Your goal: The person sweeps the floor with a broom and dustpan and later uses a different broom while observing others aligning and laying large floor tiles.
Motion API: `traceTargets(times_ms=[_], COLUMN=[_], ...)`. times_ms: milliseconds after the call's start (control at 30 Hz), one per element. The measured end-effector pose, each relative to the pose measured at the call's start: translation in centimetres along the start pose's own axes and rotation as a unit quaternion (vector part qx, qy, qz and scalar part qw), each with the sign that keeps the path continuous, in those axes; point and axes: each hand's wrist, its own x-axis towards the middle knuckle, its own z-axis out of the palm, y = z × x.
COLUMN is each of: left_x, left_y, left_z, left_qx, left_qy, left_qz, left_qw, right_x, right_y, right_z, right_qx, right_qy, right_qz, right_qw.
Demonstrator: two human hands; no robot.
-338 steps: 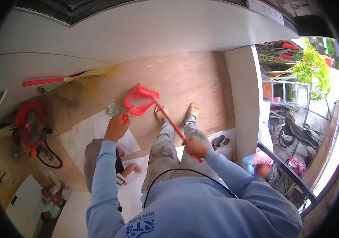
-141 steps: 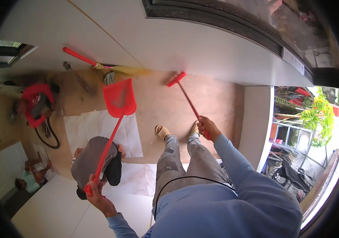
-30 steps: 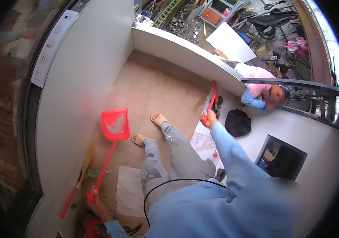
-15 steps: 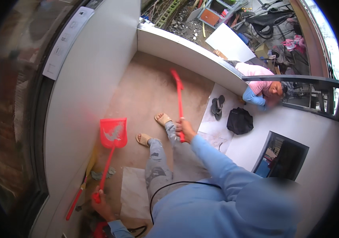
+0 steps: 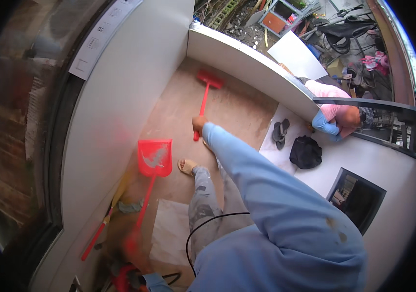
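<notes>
My right hand [image 5: 199, 124] is wrapped round the handle of a red broom [image 5: 204, 100], arm stretched forward. The broom's wide head reaches the brown floor near the far low wall. At the lower left my left hand [image 5: 141, 259], smeared by motion, grips the end of a long red handle. That handle leads up to a red dustpan [image 5: 155, 145] with a grey, dusty patch inside. The pan lies by the left wall, nearer to me than the broom head and left of my sandalled feet.
A red-and-yellow handled tool [image 5: 102, 228] leans along the left wall beside a greyish cloth [image 5: 130, 207]. To the right are dark flip-flops [image 5: 280, 133], a black bag [image 5: 306, 152] and a dark-framed opening [image 5: 359, 199]. Another person [image 5: 332, 104] bends at the low wall [image 5: 252, 59].
The broom has swung left, its head now flat at the far floor, with my right arm reaching further forward. The dustpan stays in my left hand. The other person's head has lowered.
</notes>
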Motion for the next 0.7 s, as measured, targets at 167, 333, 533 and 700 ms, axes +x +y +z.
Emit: traceTargets(times_ms=[167, 333, 533, 700], left_x=[-2.7, -2.0, 2.5, 1.1], left_y=[1.0, 1.1, 3.6, -2.2], left_z=[-4.3, -3.9, 2.0, -3.4], left_qx=[0.061, 0.058, 0.062, 0.067], left_qy=[0.052, 0.055, -0.015, 0.018], left_qz=[-0.011, -0.069, 0.058, 0.036], left_qw=[0.997, 0.994, 0.996, 0.997], right_x=[-10.5, -6.8, -2.6, -19.5], right_y=[-8.0, -2.4, 3.3, -13.4], right_z=[8.1, 4.7, 1.5, 7.2], right_qx=[-0.071, 0.037, -0.204, 0.071], right_qy=[0.009, 0.106, 0.042, -0.034], right_qz=[-0.091, 0.024, -0.073, -0.063], right_qw=[0.993, 0.993, 0.975, 0.995])
